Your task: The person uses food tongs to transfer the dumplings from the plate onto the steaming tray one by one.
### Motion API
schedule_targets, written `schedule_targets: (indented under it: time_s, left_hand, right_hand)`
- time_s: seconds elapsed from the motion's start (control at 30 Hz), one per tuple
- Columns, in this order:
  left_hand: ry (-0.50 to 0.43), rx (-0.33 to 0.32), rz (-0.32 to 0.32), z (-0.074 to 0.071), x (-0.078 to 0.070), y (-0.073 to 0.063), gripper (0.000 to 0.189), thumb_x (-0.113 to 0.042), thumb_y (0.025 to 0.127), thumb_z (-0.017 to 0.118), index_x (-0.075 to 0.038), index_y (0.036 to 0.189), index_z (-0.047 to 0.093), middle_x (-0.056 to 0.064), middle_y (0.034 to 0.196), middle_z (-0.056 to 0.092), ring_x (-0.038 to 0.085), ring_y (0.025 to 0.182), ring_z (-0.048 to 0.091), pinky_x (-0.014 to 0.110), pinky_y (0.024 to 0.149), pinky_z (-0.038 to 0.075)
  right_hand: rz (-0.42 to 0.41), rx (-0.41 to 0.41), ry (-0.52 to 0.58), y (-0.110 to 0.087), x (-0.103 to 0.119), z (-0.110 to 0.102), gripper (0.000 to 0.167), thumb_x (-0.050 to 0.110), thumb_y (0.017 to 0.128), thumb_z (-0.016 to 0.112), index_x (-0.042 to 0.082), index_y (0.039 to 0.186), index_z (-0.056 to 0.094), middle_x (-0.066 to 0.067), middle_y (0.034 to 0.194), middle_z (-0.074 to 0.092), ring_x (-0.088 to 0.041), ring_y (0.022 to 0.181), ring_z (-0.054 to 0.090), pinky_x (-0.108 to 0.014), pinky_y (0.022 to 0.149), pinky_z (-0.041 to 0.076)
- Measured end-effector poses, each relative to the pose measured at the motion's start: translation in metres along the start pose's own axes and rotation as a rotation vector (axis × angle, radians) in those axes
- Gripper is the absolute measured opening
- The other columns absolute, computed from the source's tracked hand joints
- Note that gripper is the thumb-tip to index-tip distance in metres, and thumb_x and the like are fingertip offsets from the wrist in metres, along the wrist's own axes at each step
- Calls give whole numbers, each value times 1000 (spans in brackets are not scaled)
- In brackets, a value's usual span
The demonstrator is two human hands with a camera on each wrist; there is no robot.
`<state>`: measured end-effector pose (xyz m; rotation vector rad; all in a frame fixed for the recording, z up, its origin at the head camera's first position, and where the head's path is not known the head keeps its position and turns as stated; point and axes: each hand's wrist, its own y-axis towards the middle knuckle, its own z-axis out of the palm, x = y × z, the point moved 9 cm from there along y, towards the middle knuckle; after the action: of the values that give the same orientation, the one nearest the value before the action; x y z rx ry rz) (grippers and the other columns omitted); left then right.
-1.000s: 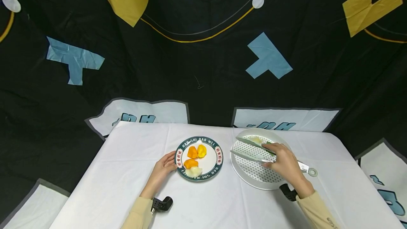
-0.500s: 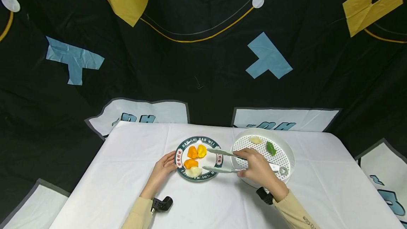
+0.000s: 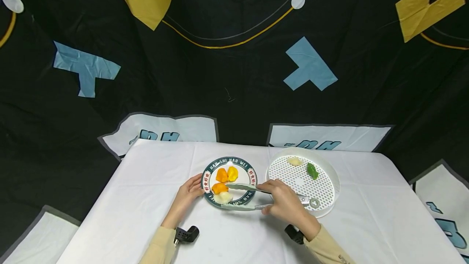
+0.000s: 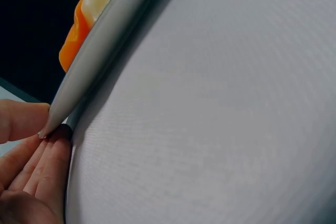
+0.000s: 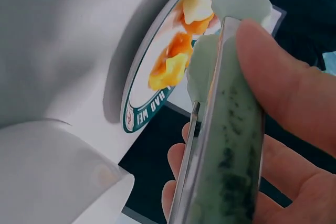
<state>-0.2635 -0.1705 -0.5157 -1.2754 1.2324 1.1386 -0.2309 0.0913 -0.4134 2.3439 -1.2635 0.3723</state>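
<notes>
My left hand pinches the left rim of a round plate with a green border, thumb above and fingers beneath in the left wrist view. On the plate lie two orange pieces, a yellow piece and a pale piece, apparently cut food. My right hand grips a pair of tongs with pale green tips. Spread apart, those tips reach over the plate's lower right, pointing at the pale piece and the lower orange piece. Whether they touch either is unclear.
Right of the plate stands a round white dish with a perforated tray, partly behind the tongs and right hand. A pale piece and a green piece lie on it. A white cloth covers the table, and a dark curtain hangs behind.
The right hand has carried the tongs leftward from the perforated dish to over the plate, uncovering the green piece. The left hand and plate have stayed still.
</notes>
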Motion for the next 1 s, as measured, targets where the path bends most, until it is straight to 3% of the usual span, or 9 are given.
schedule_targets:
  time_s: [0.27,0.53,1.0]
  left_hand:
    - [16,-3,-13,-1,1,1,58,5,85,57,5,141,39,26,139,45,36,127,46,38,106,36]
    - [-3,4,-2,0,0,0,59,7,85,56,8,141,38,27,140,43,37,127,45,30,104,39]
    - [2,-5,-9,-1,2,0,57,6,86,56,6,141,39,26,140,45,37,125,47,28,102,41]
  right_hand:
    - [7,2,-14,1,-1,6,60,11,55,84,4,113,70,-5,104,68,-22,97,60,-41,83,52]
    - [7,20,-24,3,0,10,58,10,56,83,4,112,71,-6,101,68,-22,92,59,-40,78,53]
    - [-8,10,-54,0,3,12,48,9,63,82,5,110,72,-5,99,69,-22,92,61,-40,77,54]
